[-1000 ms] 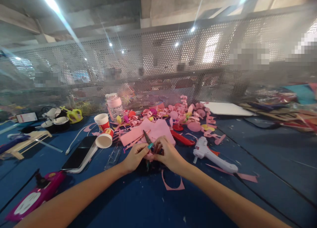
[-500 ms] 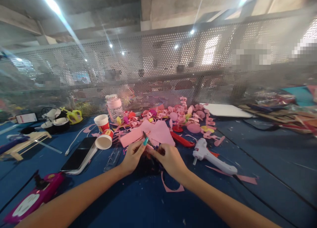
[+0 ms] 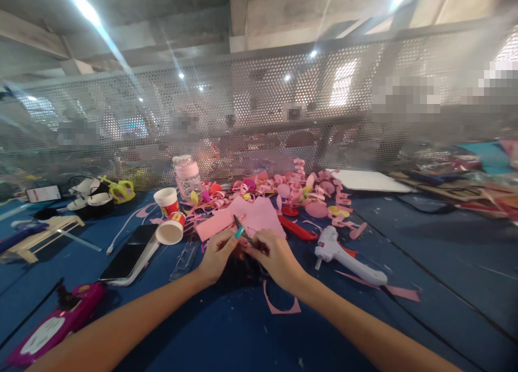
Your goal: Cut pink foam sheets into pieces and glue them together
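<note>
Near side: blue tabletop [image 3: 194,334] runs from between your forearms to the bottom of the view, with a pink offcut [image 3: 279,311] curving just below your right hand.
Left side: your room is bounded by a clear stencil [image 3: 184,259] near the wrist, then a black phone [image 3: 131,253] and paper cups [image 3: 170,230].
Right side: you have blue surface between your right wrist and the white glue gun [image 3: 352,264]; its nozzle end points toward you.
Far side: pink sheets [image 3: 263,214] lie just past your fingertips, a heap of pink curls and discs [image 3: 283,190] behind them, a perforated screen [image 3: 263,91] beyond.
Blade: the dark pointed blade [image 3: 237,221] sits between your hands, tip up and leftward over the sheets, its lower end running into your right fingers.
Right hand: your right hand [image 3: 279,256] is curled around the tool; its handle is hidden.
Left hand: your left hand [image 3: 216,256] pinches a small pink piece [image 3: 244,242] beside the blade.
Look: blade slim, dark grey, tapering; the piece is mostly covered, its outline unreadable.
</note>
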### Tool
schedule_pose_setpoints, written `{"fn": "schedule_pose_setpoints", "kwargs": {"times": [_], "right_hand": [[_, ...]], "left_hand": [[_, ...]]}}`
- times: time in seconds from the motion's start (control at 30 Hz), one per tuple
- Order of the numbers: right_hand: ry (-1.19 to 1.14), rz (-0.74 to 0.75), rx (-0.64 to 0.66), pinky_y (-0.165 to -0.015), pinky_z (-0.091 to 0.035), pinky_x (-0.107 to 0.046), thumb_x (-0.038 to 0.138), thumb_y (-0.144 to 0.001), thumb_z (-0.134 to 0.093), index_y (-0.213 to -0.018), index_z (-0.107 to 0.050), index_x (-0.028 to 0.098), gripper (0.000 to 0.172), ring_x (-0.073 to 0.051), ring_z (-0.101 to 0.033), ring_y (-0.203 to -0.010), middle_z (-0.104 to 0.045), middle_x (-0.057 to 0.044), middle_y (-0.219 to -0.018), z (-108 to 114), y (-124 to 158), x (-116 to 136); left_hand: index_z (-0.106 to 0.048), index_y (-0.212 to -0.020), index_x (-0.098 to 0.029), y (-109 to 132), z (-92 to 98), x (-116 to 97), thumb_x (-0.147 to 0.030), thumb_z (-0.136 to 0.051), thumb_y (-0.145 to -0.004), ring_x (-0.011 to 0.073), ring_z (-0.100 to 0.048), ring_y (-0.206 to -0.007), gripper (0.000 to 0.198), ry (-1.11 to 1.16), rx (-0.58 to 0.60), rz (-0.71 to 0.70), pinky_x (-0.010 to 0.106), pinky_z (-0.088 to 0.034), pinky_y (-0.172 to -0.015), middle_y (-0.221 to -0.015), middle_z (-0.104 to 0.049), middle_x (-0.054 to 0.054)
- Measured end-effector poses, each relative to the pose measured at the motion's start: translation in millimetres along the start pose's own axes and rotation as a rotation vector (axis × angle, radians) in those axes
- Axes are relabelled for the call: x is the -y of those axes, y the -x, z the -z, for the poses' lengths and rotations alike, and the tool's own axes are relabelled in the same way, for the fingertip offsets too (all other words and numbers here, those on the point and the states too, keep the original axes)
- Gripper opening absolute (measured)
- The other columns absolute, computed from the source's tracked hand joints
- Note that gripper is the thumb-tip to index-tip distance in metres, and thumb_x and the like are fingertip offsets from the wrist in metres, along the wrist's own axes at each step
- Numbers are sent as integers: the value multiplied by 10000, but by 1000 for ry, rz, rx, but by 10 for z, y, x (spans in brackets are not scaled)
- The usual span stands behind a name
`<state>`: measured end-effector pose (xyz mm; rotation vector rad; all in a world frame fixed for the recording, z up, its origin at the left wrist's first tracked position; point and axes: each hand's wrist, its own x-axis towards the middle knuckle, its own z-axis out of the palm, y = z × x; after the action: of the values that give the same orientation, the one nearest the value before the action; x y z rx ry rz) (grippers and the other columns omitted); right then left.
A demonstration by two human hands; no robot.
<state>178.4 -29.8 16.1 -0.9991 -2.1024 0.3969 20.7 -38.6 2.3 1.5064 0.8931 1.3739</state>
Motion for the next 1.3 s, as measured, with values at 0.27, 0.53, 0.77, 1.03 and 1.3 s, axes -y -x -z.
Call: {"fn": "schedule_pose_setpoints", "kwargs": {"times": [0.27,0.53,0.77,1.03,1.3], "right_hand": [[115,11,61,-598,-381,-263,115,-727,-607,-640,-478,183,170,-166,-488,-700,-523,-6,-669,11,4,-23],[133,21,-400,-641,-449,-340,319,-662,-669,-851,-386,198,361,-204,-479,-774,-435,-54,-853,-40,71,5],[87,140,-347,-651,-432,-318,298,-686,-625,-807,-372,207,295,-177,-465,-728,-437,-29,-779,0,100,39],[18,34,-83,-569,-371,-258,400,-807,-533,-610,-494,185,294,-152,-484,-627,-516,-12,-603,-117,139,100],[-274,-217,-162,-512,-383,-231,411,-764,-564,-687,-601,168,258,-137,-525,-568,-592,-16,-615,-197,97,113]], "left_hand": [[-664,-690,-151,-15,14,64,-256,-727,-636,122,-579,-589,134,-59,27,-27,213,-466,-548,-661,-626,9],[-660,-666,-139,-8,-35,68,-331,-726,-625,103,-569,-484,207,188,-102,192,209,-458,-479,-659,-677,28],[-628,-597,-143,1,-88,90,-329,-794,-512,75,-529,-449,264,431,-264,317,174,-407,-447,-536,-621,-18],[-642,-628,-151,-23,-55,128,-300,-794,-510,86,-534,-490,243,559,-270,327,199,-408,-495,-546,-615,-26],[-639,-564,-153,-26,-94,126,-241,-785,-501,134,-584,-660,182,573,-278,354,252,-456,-639,-698,-662,6]]}}
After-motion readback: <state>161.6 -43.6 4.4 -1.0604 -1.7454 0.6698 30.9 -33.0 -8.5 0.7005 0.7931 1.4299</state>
